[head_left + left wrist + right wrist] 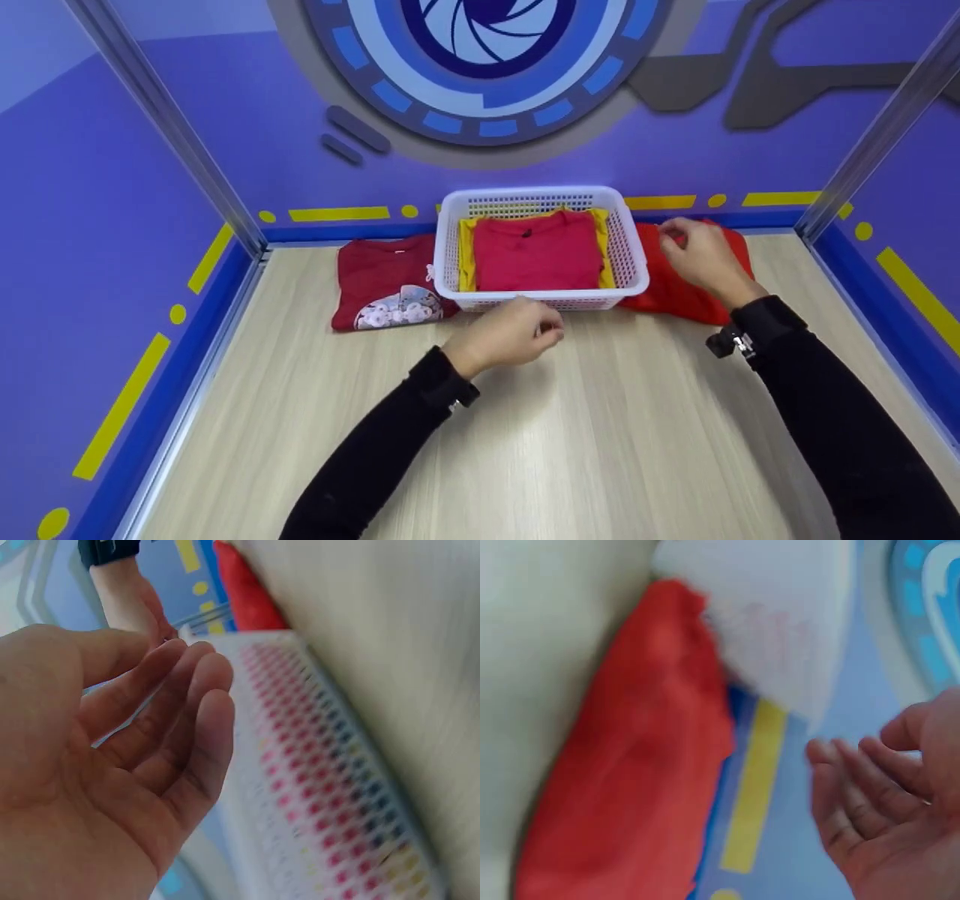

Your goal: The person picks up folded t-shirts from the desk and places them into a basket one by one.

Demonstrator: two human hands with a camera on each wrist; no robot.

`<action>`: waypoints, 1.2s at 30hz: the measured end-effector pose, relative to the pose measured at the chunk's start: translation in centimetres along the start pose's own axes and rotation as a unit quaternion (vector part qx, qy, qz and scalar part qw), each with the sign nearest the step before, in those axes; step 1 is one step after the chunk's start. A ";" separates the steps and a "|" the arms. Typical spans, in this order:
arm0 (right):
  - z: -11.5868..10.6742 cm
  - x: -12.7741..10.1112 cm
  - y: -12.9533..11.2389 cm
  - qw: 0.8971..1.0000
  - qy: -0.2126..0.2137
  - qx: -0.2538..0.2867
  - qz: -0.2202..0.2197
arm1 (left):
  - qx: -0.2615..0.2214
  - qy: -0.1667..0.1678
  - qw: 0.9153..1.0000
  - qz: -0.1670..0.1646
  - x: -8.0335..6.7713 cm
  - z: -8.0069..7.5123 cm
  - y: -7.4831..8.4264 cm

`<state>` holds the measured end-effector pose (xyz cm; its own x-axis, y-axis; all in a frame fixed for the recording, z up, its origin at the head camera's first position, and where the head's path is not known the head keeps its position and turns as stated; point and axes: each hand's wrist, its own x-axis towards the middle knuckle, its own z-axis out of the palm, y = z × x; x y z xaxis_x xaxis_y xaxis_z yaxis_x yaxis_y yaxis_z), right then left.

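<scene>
Bare and loosely curled, my left hand (pixel 510 335) holds nothing just near of the white basket (pixel 541 298); my right hand (pixel 701 255), fingers relaxed, hovers over the red shirt (pixel 675 296) lying right of that basket, gripping nothing

Both arms wear long black sleeves that run from the lower edge of the frame up to the wrists. Each wrist carries a black band; the one at the right holds a small black-and-silver camera mount (pixel 731 343). The hands are bare.
</scene>
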<state>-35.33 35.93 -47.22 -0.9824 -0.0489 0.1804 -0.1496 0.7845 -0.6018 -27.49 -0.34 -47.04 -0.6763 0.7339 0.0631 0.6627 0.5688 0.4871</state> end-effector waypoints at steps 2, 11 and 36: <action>0.3 0.2 1.6 0.999 -0.018 -0.034 0.010 | 0.024 -0.003 1.000 0.002 0.0 1.4 -0.2; 2.0 0.5 5.7 0.979 -0.117 -0.145 0.087 | 0.058 -0.045 0.997 -0.029 -0.4 5.3 -1.0; 2.6 -0.1 7.1 0.963 -0.166 -0.193 0.086 | 0.056 -0.057 0.997 -0.019 -0.7 5.9 -0.9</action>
<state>-36.60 39.90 -53.47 -0.9800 -0.0427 -0.1942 0.0084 0.9670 -0.2547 -25.67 0.85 -52.69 -0.6648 0.7450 -0.0550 0.6736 0.6297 0.3868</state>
